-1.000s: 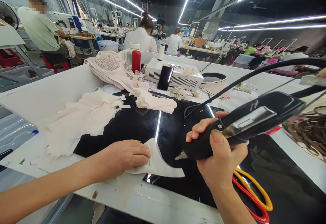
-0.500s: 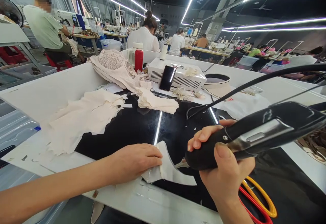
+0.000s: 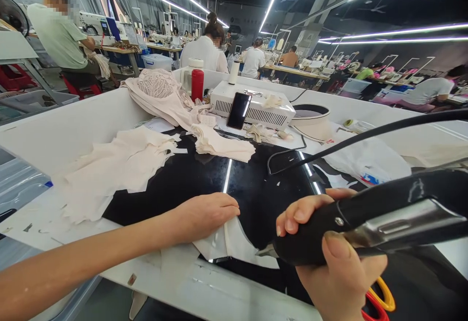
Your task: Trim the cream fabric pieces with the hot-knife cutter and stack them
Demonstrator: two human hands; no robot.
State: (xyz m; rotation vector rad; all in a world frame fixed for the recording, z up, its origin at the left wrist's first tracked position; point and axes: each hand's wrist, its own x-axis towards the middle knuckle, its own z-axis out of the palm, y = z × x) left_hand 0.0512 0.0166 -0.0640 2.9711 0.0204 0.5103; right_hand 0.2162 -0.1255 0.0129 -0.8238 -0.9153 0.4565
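Observation:
My left hand [image 3: 204, 216] is closed, its fingers pressed together on the upper edge of a curved cream fabric piece [image 3: 239, 245] lying near the front edge of the black work surface [image 3: 270, 199]. My right hand [image 3: 341, 274] wraps round a black corded hand-held cutter [image 3: 395, 214] with a metal lever along its side, the thumb lying against that lever. The cutter's short metal tip points left, at the right edge of the fabric. From this angle I cannot tell whether the tip touches it. Yellow and red looped handles [image 3: 386, 295] show partly behind my right wrist.
Stacked cream cut pieces [image 3: 113, 170] lie at left, a smaller pile [image 3: 223, 143] further back. A phone [image 3: 239, 110] leans on a white vented box [image 3: 219, 102]. The black cable [image 3: 365, 138] arches over the right side. A red bottle [image 3: 197, 84] stands behind; co-workers sit beyond.
My left hand has shifted slightly up and right, its fingers curling more over the fabric. My right hand and the cutter have moved down and right. The view has shifted slightly.

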